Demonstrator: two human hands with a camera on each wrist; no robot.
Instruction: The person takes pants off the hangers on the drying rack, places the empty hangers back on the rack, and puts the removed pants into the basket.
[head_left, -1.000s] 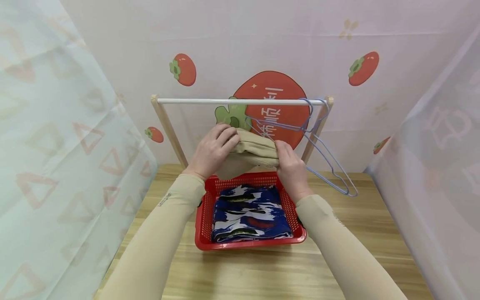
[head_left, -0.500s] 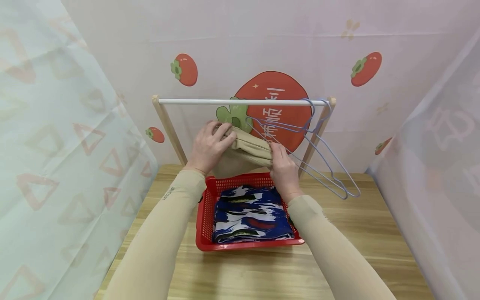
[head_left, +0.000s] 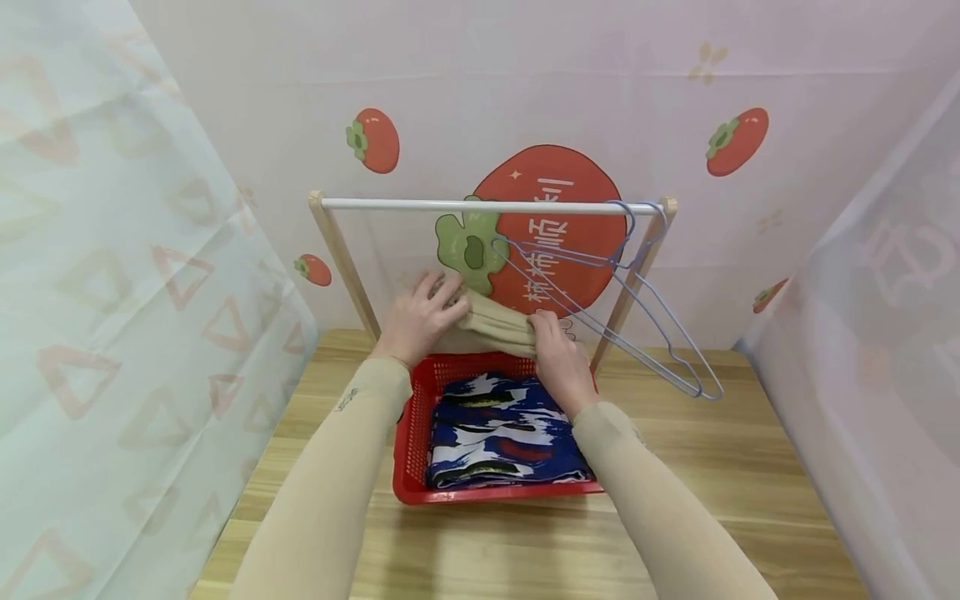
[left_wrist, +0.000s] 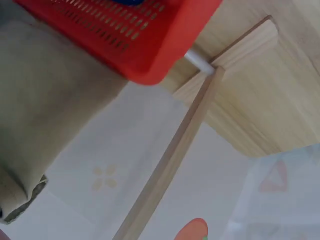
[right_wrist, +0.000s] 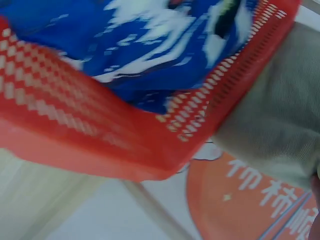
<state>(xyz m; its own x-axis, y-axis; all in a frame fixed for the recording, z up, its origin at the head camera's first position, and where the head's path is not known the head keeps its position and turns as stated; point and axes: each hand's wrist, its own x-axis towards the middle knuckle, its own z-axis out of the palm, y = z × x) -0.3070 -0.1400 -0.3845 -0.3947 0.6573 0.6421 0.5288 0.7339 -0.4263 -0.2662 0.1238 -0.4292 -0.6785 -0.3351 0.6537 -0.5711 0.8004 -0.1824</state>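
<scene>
Both hands grip a folded beige garment [head_left: 497,323], held up just beyond the far rim of a red plastic basket [head_left: 408,479]. My left hand [head_left: 422,321] has its fingers curled over the garment's left end. At its right end, my right hand [head_left: 562,363] pinches the layers near the edge. Inside the basket lies a folded blue and white patterned cloth [head_left: 504,437]. In the left wrist view the beige garment [left_wrist: 50,95] hangs near the basket wall [left_wrist: 145,60]; in the right wrist view the garment [right_wrist: 280,100] is beside the basket's edge. Its exact kind cannot be told.
A rack with a white bar [head_left: 450,204] and wooden legs [head_left: 345,267] stands behind the basket. Blue wire hangers [head_left: 652,308] hang at its right end. The wooden table [head_left: 712,467] is bordered by printed cloth walls, left [head_left: 150,292] and right [head_left: 892,333].
Both hands have lowered the beige garment, and the right hand has moved left and down. The blue hangers have swung slightly closer together. The patterned cloth stays in the basket.
</scene>
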